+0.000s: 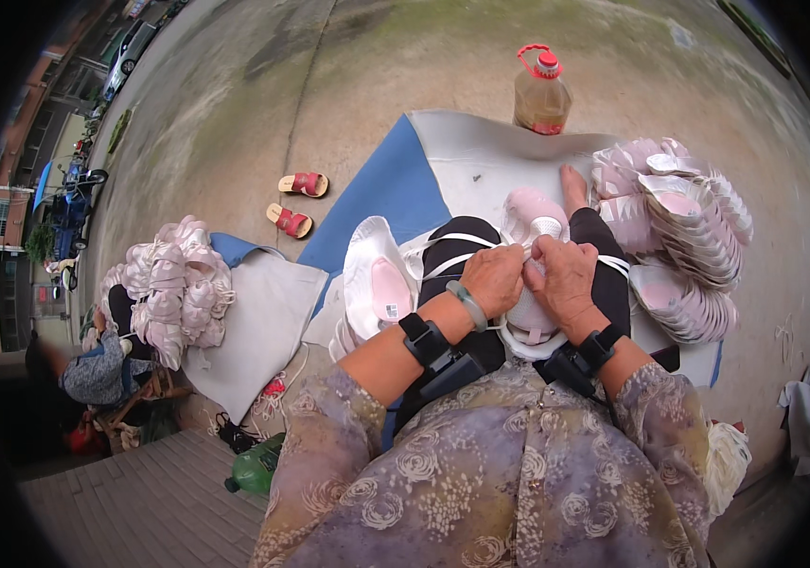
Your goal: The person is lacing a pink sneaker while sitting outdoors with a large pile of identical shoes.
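A pale pink and white shoe upper (525, 317) lies between my knees, its toe pointing away from me. My left hand (492, 281) is closed, with thumb and fingers pinched at the upper's lacing area. Right beside it my right hand (564, 276) is also closed, thumb and fingers pressed on the other side of the opening. The hands nearly meet, and their fingertips hide any lace between them. White laces (463, 239) stretch across my dark trousers on both sides. By my left thigh stand white uppers with a pink insole (387, 284).
Stacked uppers (694, 227) sit at the right on a white-and-blue sheet (381, 194). Beyond it stands a red-capped jug (543, 90). Red sandals (303, 184) lie left of the sheet. Another person (97, 374) sits at far left by a pile of uppers (176, 293). A green bottle (255, 466) lies nearby.
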A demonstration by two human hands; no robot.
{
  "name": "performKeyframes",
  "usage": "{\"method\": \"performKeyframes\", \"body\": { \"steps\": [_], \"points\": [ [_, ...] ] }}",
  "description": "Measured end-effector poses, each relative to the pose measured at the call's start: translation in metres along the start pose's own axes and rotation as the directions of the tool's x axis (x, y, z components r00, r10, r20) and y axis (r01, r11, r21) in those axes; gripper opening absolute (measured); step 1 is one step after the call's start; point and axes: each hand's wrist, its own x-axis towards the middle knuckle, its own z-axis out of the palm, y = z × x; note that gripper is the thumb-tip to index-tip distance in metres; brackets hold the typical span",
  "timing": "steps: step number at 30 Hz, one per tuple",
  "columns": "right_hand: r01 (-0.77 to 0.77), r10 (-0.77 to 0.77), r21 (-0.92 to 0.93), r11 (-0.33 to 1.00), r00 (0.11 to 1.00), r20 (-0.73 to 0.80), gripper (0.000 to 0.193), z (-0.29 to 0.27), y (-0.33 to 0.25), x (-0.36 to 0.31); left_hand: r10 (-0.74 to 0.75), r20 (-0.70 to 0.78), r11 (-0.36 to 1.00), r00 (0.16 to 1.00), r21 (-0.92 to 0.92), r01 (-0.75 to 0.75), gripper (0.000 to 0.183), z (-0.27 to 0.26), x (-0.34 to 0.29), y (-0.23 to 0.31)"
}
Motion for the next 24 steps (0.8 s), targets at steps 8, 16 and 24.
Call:
{"method": "performKeyframes", "body": {
  "steps": [8, 16, 24],
  "points": [
    [0.132, -0.139, -0.076, 0.988, 0.984, -0.109, 0.018, 0.008, 0.006, -0.005, 0.059, 0.010, 0.994, 0.998, -0.098, -0.058, 0.013, 0.000, 0.006, -0.012],
    [0.256, -0.284, -0.207, 0.944, 0.952, -0.117, 0.017, 0.018, 0.004, -0.001, 0.033, -0.026, 0.965, 0.999, -0.258, -0.038, 0.022, 0.002, 0.003, -0.026],
    [0.293, -0.317, -0.230, 0.928, 0.945, -0.074, 0.009, 0.008, -0.003, 0.004, -0.083, -0.042, 0.987, 0.996, -0.140, 0.076, 0.034, 0.006, -0.001, -0.020]
  ]
}}
